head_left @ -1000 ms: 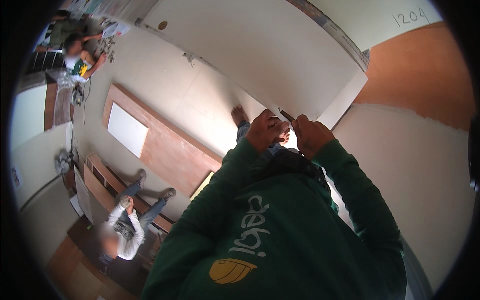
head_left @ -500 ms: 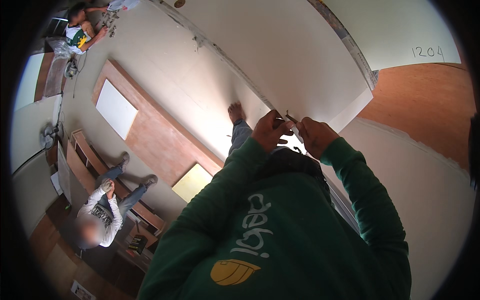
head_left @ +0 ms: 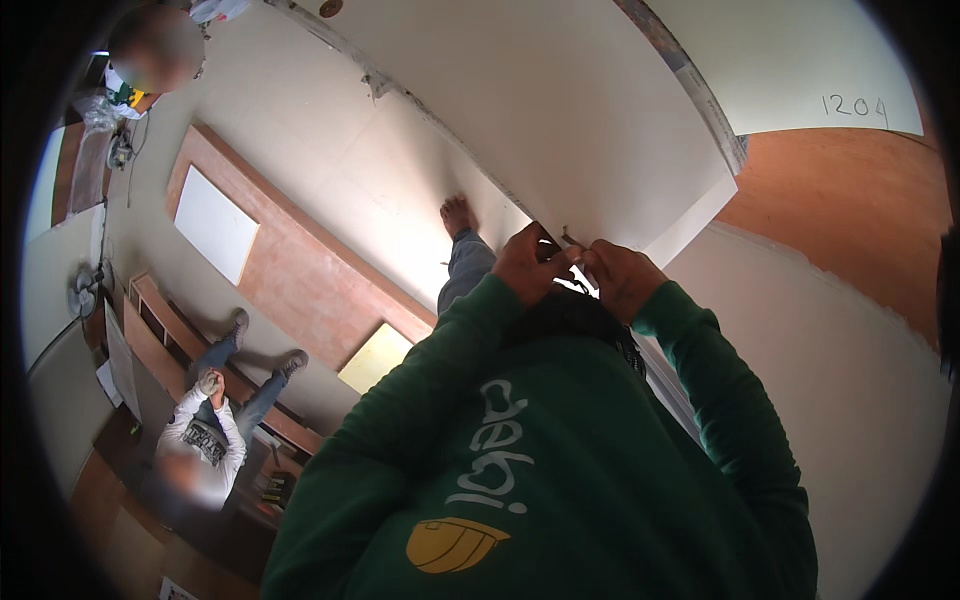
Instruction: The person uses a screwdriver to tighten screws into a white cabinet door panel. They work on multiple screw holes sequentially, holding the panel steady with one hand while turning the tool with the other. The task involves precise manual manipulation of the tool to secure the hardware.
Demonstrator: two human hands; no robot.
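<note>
Clock read from the paired hands, 12 at top of view. Right hand (head_left: 622,282): fingers pinched on a slim dark tool (head_left: 574,241), which points up and leftward, toward 11, its tip near the white panel (head_left: 570,110). Left hand (head_left: 525,266) at 9, just beside it, fingers curled, fingertips close to the right's; whether they grasp anything, cannot tell. Work surface lies at 12; the tool is over its near corner, contact with it not clear from this angle. Step in hand, by my reading: close two-handed fiddling with the small tool, at or just off the panel's end. Next move would seem to call for a firm right pinch, the left used as a steady, and a small wrist turn rather than a reach. Edges: panel's long side runs off toward 10–11; another corner at 2, sharp-looking, near the right knuckles' side. Bare foot (head_left: 456,214) at 10, by that long side. Floor (head_left: 340,170) spreads at 10, the roomier side for elbow and step. Brown board (head_left: 300,255) at 9, yellow sheet (head_left: 376,357) at 8, both would limit stepping back leftward. Pale surface (head_left: 800,320) at 3–4 bounds the right elbow. Seated person (head_left: 205,440) at 8, well apart.
</note>
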